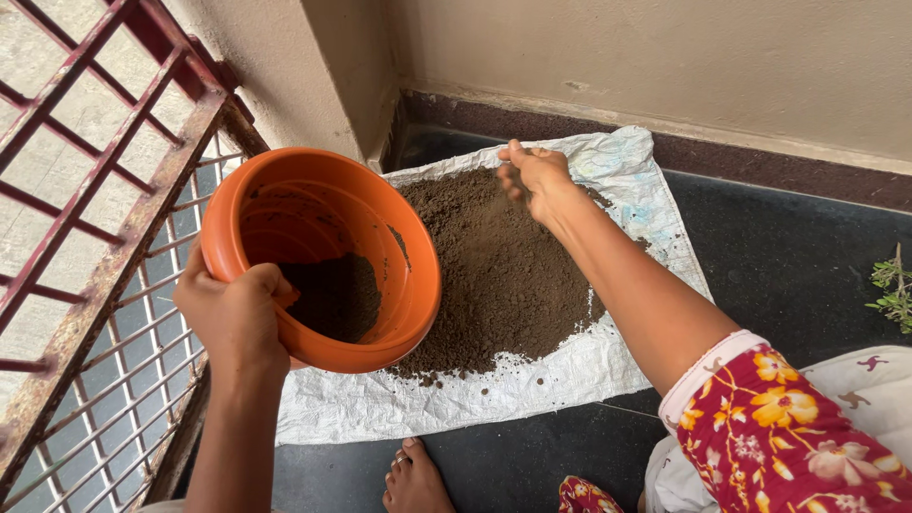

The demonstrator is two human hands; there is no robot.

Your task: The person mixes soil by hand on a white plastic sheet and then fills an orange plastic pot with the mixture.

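My left hand (233,318) grips the near rim of an orange plastic pot (380,214), which is tilted toward the heap with some dark soil (337,296) lying in its bottom. My right hand (537,176) reaches over the far side of a pile of brown soil (499,271), fingers curled with loose soil at them. The pile lies on a white woven sack (399,408) spread flat on the dark floor. The pot hangs just above the sack's left part and hides the pile's left edge.
A rusty red metal railing (104,218) with wire mesh runs along the left. A beige wall and corner pillar (328,76) close off the back. A green plant sprig (893,290) lies at the right edge. My bare foot (413,480) rests just below the sack.
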